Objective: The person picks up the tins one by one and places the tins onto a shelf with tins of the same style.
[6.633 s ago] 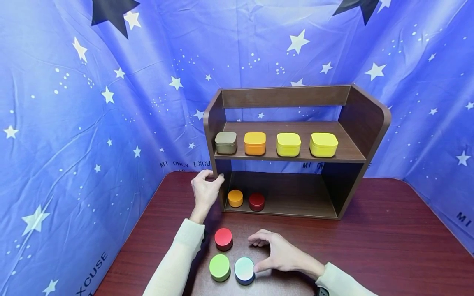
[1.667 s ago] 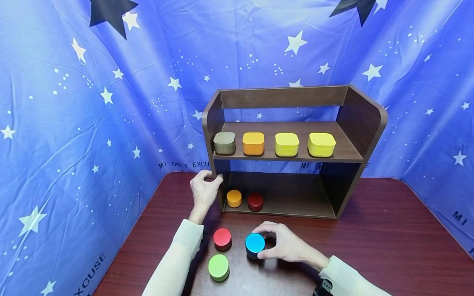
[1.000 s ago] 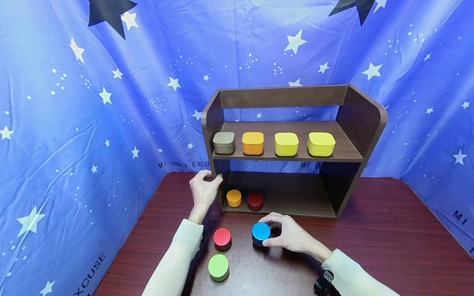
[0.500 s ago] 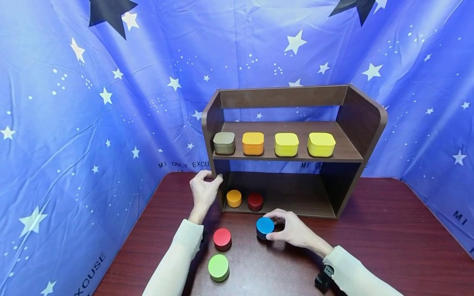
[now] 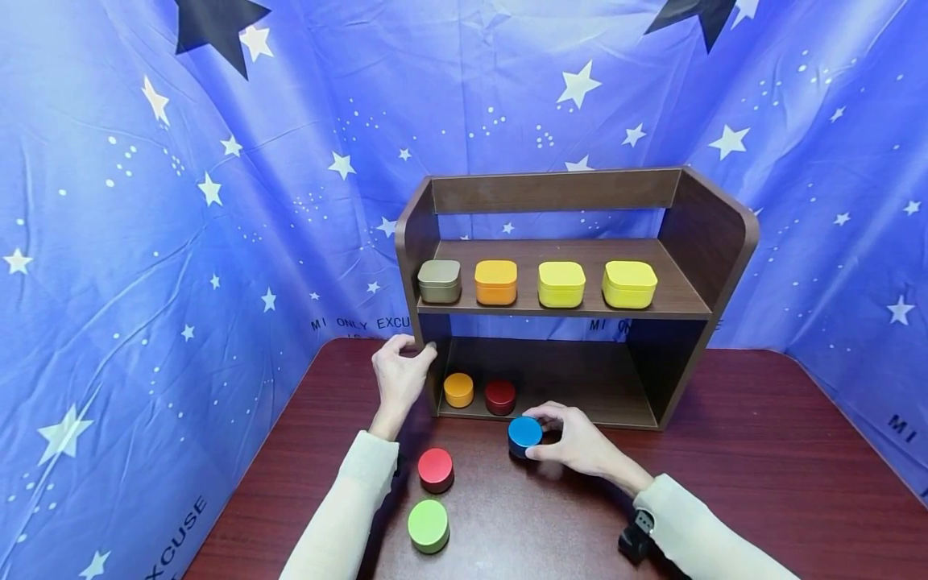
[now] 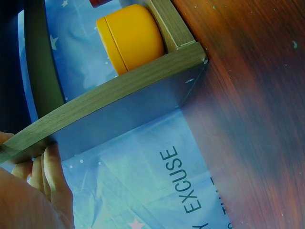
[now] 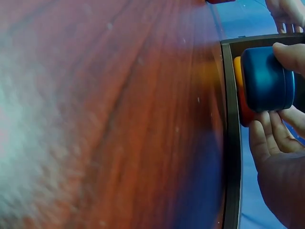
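My right hand [image 5: 580, 440] holds a blue round tin [image 5: 524, 437] between thumb and fingers, just in front of the shelf's lower front edge. In the right wrist view the blue tin [image 7: 266, 78] appears raised off the tabletop, its lid seam showing. With my left hand [image 5: 400, 377] I grip the left side panel of a dark brown two-tier shelf [image 5: 558, 181]; in the left wrist view the fingers [image 6: 53, 174] lie against the panel's outer face. An orange round tin [image 5: 458, 390] and a dark red round tin [image 5: 500, 397] stand on the lower tier, at its left.
Across the upper tier stand a grey-green square tin [image 5: 439, 282], an orange square tin [image 5: 496, 283] and two yellow square tins [image 5: 561, 285]. A red round tin [image 5: 436, 470] and a green round tin [image 5: 428, 526] sit on the reddish table [image 5: 761, 451]. Starry blue cloth [image 5: 217, 266] hangs behind.
My right hand took hold of the blue tin and carried it from beside the green tin, forward and to the right, up to the shelf front. The left hand stays on the panel.
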Tool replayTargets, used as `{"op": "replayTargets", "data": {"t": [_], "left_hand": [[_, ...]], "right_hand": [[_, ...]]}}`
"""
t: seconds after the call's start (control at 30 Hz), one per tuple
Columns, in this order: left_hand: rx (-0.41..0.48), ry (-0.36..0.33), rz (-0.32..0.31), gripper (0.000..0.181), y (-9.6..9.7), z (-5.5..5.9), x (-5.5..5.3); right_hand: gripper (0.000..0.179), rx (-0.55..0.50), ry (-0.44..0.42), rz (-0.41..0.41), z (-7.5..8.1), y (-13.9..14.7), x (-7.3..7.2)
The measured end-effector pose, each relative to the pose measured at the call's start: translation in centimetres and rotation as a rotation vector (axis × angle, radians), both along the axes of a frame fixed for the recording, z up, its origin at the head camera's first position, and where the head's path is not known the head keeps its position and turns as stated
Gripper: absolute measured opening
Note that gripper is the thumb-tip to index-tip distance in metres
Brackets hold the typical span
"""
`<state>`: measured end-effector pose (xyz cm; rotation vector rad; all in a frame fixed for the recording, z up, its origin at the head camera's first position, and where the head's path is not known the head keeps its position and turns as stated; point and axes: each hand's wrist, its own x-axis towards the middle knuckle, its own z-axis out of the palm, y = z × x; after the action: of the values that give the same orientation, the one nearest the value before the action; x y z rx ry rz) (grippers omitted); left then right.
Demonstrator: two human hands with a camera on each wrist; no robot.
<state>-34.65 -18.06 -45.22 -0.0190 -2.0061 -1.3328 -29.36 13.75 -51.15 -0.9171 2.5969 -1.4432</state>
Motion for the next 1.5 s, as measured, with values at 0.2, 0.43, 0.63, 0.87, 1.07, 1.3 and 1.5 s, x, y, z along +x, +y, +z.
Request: {"op": "replayTargets", "data": {"t": [0.2,0.43,0.63,0.87,1.07,1.3,1.5], "left_hand": [[0.005,-0.001,-0.007,0.012,0.1,0.0,-0.1],[0.003,-0.001,0.001,0.011,0.1,-0.1,0.0],[0.0,0.016,-0.001,0.011,0.1,-0.1,0.0],[-0.005,0.037,0.006,0.01,0.2,0.0,-0.1],[0.014,0.026,-0.004,0.009,0.2,0.1,-0.2],[0.01,0.024,-0.004,0.01,0.1,0.0,-0.2],[0.007,0.018,-0.004,0.01,0.1,0.0,-0.1]], "right_hand": [[0.05,-0.001,-0.009,-0.024,0.2,0.2,-0.4],[0.05,0.021,-0.021,-0.048,0.2,0.4,-1.1],[0.051,0.046,-0.037,-0.082,0.3,0.6,-1.5],[0.051,0.051,-0.045,-0.108,0.2,0.9,-2.1],[0.052,0.056,-0.054,-0.135,0.2,1.3,-2.7],[0.052,0.05,-0.086,-0.159,0.0,1.7,-3.0],[0.052,0.048,-0.093,-0.181,-0.1,1.9,-3.3]]}}
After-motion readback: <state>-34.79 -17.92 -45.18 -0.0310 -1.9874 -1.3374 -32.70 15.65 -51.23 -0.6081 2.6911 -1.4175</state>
